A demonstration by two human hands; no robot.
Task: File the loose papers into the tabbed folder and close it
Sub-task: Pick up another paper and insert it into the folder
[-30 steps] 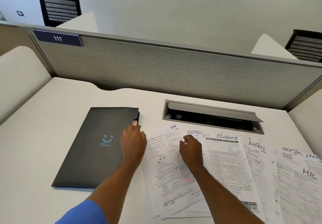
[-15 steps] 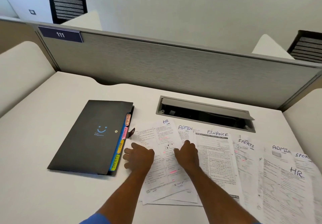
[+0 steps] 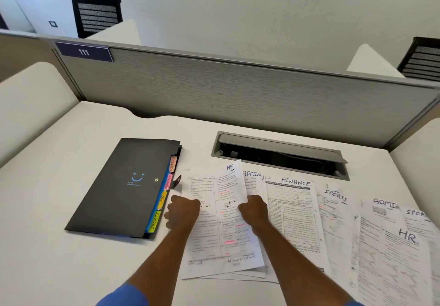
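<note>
The left hand (image 3: 182,212) and right hand (image 3: 253,210) are each clamped on a side edge of the thin printed sheet marked HR (image 3: 220,212), whose far end curls up off the pile. Just to its left lies the dark, matte folder (image 3: 123,186), shut flat, its coloured tabs (image 3: 164,197) poking out along the edge nearest the hands. More loose papers (image 3: 333,222) fan out rightward, overlapping, to the frame's edge. The smooth white table (image 3: 47,210) is bare left of the folder. Beyond, a grey metal cable hatch (image 3: 281,155) sits open before the textured divider (image 3: 238,91).
</note>
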